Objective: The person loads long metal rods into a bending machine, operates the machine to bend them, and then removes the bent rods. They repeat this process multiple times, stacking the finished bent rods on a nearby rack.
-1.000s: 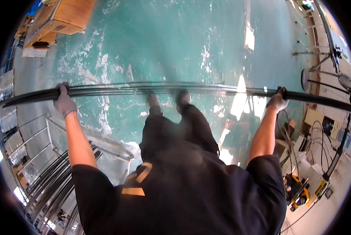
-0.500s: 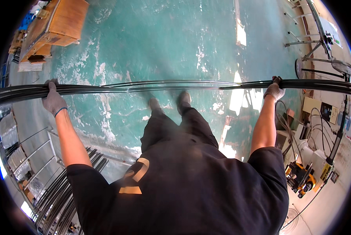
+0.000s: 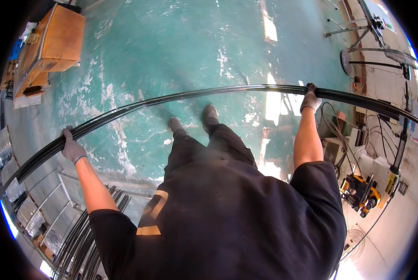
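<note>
A bundle of long, thin black rods (image 3: 181,95) spans the whole view in front of me, bowed upward in the middle. My left hand (image 3: 72,147), in a grey knit glove, is closed around its left part. Farther right, my right hand (image 3: 311,99), gloved the same way, grips the bundle near its right part. Both arms are stretched wide apart, and the rods hang above the floor. The far ends run off toward the rim of the picture, where they are hard to make out.
A wooden cabinet (image 3: 62,39) stands at the far left. Behind my left arm, a metal rack (image 3: 62,186) has more black rods (image 3: 78,242) beside it. On the right are cables (image 3: 332,121), a black-and-yellow machine (image 3: 361,193) and a metal-legged stand (image 3: 358,35). The green floor (image 3: 162,46) is worn.
The bundle's left end has dropped toward me with my left hand, so the rods now slant and arch. The separate strands in the middle have drawn together. My view has shifted slightly.
</note>
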`<state>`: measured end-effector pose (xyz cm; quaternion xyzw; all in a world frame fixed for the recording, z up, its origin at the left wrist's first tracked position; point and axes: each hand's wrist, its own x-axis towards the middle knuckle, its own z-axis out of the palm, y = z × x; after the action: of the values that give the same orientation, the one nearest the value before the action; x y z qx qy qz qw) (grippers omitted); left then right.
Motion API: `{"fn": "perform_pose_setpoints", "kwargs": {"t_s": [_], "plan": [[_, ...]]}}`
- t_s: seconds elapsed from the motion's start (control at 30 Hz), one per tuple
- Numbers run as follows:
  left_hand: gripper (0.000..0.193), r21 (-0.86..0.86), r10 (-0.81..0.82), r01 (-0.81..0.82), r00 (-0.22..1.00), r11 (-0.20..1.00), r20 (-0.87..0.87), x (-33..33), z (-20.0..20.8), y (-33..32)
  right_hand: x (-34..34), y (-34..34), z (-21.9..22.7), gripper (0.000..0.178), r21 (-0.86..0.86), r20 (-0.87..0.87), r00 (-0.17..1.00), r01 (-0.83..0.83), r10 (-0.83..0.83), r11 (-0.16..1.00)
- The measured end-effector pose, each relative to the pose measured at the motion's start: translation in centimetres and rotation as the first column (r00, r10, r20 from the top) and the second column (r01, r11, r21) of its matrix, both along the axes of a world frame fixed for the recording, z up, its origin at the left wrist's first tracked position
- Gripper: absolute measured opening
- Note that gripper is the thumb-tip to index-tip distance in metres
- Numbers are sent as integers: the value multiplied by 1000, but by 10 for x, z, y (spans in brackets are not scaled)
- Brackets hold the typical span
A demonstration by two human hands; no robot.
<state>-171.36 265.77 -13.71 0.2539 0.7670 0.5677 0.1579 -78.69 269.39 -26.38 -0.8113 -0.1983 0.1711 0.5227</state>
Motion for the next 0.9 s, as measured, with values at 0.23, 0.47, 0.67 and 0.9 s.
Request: {"fn": "perform_pose_setpoints", "kwargs": {"t_s": [0.23, 0.47, 0.67, 0.9], "plan": [[21, 37, 49, -51, 997, 998, 58, 14, -5, 0, 13, -15, -2, 23, 101, 0, 1000, -22, 22, 995], [19, -50, 53, -55, 998, 997, -25, 19, 1, -7, -8, -14, 14, 18, 17, 83, 993, -84, 82, 996], [29, -76, 69, -66, 997, 995, 42, 10, -4, -11, -18, -18, 35, 19, -116, 214, 967, -111, 134, 987], [29, 50, -1, -9, 982, 999, 190, -19, -18, -21, -3, -24, 75, 15, 142, 144, 990, -34, 13, 989]]}}
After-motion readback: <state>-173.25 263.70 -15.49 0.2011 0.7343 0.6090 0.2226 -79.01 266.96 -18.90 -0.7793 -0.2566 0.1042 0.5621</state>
